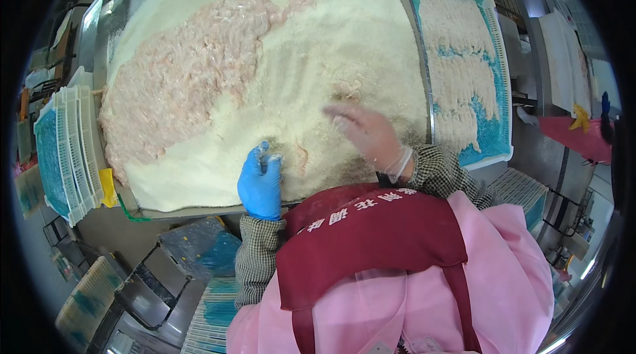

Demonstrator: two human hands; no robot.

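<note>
A wide metal table (99,43) holds a bed of white breadcrumbs (344,36) and a big heap of pale pink raw meat strips (179,76) on its left half. My left hand (260,182), in a blue glove, rests curled on the crumbs near the table's front edge. My right hand (368,132), in a clear glove dusted with crumbs, lies flat on the crumbs with fingers spread. A single crumb-coated strip (301,155) lies between the two hands. Neither hand visibly holds anything.
A blue perforated tray (493,135) to the right carries rows of breaded strips. Stacked white and blue trays (66,149) stand at the left edge. More trays (212,307) sit low by my apron. A red bin (576,139) is at far right.
</note>
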